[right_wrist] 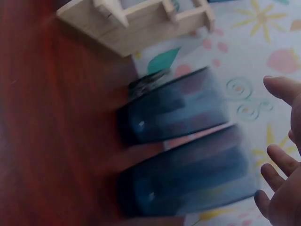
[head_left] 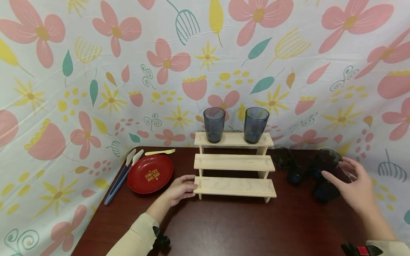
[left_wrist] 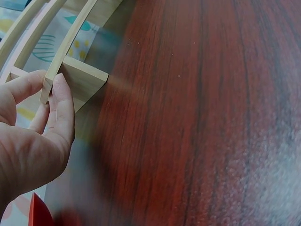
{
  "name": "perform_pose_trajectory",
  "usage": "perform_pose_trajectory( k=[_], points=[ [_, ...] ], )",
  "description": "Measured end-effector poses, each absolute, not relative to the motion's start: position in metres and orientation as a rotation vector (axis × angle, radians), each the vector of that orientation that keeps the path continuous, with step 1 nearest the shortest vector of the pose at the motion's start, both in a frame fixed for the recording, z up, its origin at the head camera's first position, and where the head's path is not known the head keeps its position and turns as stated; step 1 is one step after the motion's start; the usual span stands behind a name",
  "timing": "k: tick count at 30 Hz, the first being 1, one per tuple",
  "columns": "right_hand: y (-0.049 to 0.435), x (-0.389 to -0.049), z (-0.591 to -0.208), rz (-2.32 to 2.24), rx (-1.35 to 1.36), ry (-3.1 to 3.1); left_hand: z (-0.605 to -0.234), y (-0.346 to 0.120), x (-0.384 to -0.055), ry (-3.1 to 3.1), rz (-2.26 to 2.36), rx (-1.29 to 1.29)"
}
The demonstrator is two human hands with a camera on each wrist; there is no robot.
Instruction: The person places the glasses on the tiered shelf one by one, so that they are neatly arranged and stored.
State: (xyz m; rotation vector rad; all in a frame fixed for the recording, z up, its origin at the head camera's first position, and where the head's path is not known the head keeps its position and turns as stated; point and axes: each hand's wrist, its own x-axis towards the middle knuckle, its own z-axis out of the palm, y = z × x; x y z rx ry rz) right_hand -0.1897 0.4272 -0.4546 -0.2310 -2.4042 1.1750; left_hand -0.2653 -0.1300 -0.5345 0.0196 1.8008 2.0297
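A three-step wooden display stand stands mid-table. My left hand pinches the left end of its lowest step, thumb on one face and fingers on the other in the left wrist view. Two blue-grey drinking glasses stand upright on the top step, apart from each other. At the right, my right hand hovers with thumb and fingers spread by the rims of several dark glasses. Two of these, a nearer glass and a farther glass, stand upright in the right wrist view, the fingertips close to the nearer one's rim.
A red plate with gold print lies to the left. Beside it are blue-handled cutlery pieces and a yellow fork. A dark patterned object sits behind the right-hand glasses. Flowered cloth hangs behind the dark wood table.
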Motion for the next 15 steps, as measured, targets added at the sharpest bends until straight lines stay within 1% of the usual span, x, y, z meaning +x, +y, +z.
perform_pose_trajectory(
  k=[6, 15],
  points=[
    [0.435, -0.19, -0.483, 1.156, -0.329, -2.388, -0.535, -0.13, -0.267, 1.802, 2.029, 0.007],
    [0.449, -0.19, -0.517, 1.203, -0.304, -2.452, -0.538, -0.131, -0.268, 1.802, 2.024, 0.014]
  ],
)
